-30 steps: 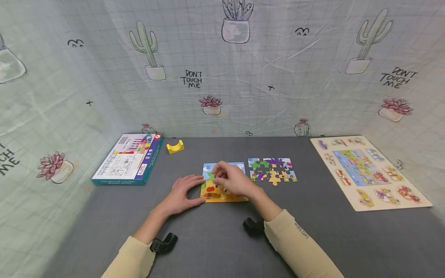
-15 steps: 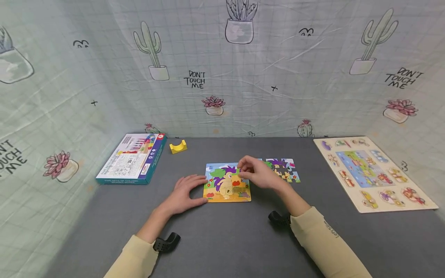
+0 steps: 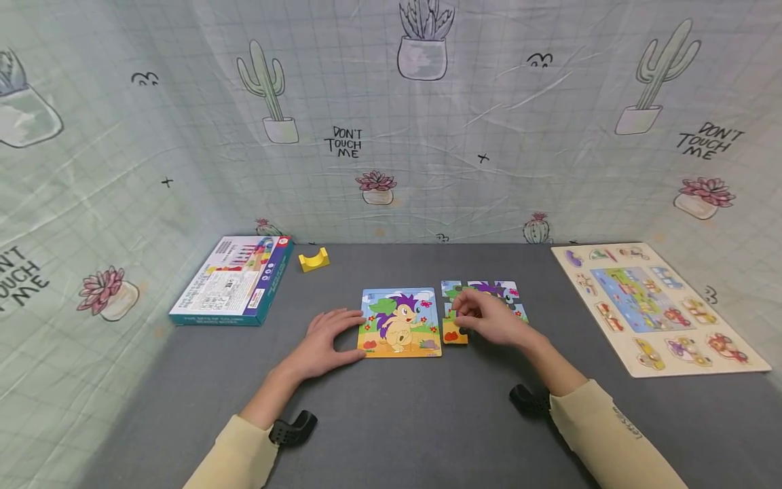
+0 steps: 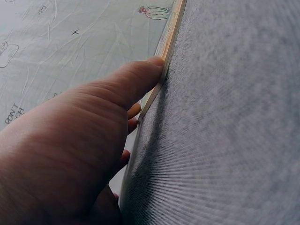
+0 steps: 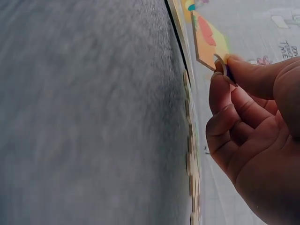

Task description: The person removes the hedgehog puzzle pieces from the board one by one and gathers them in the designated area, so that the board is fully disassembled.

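My right hand (image 3: 493,320) pinches a puzzle piece (image 3: 453,333) with an orange and yellow face and a red patch. In the right wrist view the piece (image 5: 210,41) is tilted up off the table, between thumb and forefinger. Behind it lie several puzzle pieces (image 3: 506,288) laid together, partly covered by the hand. A square picture board (image 3: 432,320) with a purple-spined hedgehog lies to their left. My left hand (image 3: 322,341) rests beside it with fingers spread, thumb and fingertips at the board's left edge; the left wrist view shows the thumb on that edge (image 4: 169,51).
At the back left lies a flat teal-edged box (image 3: 229,278), with a yellow arch-shaped block (image 3: 314,260) beside it. A large wooden board (image 3: 620,350) with vehicle and toy pictures lies on the right. A patterned cloth (image 3: 427,136) hangs behind the grey table.
My right hand has carried the puzzle piece rightward, from over the hedgehog board to the front of the joined pieces. My left hand stays at the board's left edge.
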Tool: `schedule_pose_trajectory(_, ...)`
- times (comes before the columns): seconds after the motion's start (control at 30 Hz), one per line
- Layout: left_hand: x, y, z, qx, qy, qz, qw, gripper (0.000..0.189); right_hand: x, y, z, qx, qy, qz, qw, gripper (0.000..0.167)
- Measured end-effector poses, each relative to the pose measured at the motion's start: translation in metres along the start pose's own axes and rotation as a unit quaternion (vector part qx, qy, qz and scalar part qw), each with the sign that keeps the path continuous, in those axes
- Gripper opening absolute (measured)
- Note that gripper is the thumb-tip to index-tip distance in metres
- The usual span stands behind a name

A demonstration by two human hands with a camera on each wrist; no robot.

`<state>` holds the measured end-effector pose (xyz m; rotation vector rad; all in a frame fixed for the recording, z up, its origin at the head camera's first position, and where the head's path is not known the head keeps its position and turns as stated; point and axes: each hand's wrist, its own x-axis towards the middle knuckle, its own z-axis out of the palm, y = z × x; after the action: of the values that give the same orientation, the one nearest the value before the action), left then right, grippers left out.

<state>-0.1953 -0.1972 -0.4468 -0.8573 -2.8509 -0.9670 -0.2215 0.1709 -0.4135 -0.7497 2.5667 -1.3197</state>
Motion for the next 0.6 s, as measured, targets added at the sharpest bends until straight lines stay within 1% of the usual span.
schedule_pose_trajectory(0.2, 0.0005, 0.0001, 0.0004, 0.003, 0.001, 0.002, 1.0000, 0.061, -0.0061, 0.0055, -0.0068, -0.005, -0.010, 0.006, 0.9999, 0.014)
schedule_pose_trajectory(0.37, 0.0008, -0.0002, 0.0006, 0.002, 0.001, 0.003, 1.0000, 0.061, -0.0082, 0.0069, -0.0073, -0.013, -0.012, 0.019, 0.9997, 0.013)
schedule_pose_trajectory(0.6, 0.0004, -0.0004, -0.0001, -0.001, -0.006, -0.006, 1.0000, 0.062, -0.0069, 0.0058, -0.0033, -0.057, -0.013, 0.027, 0.9979, 0.014)
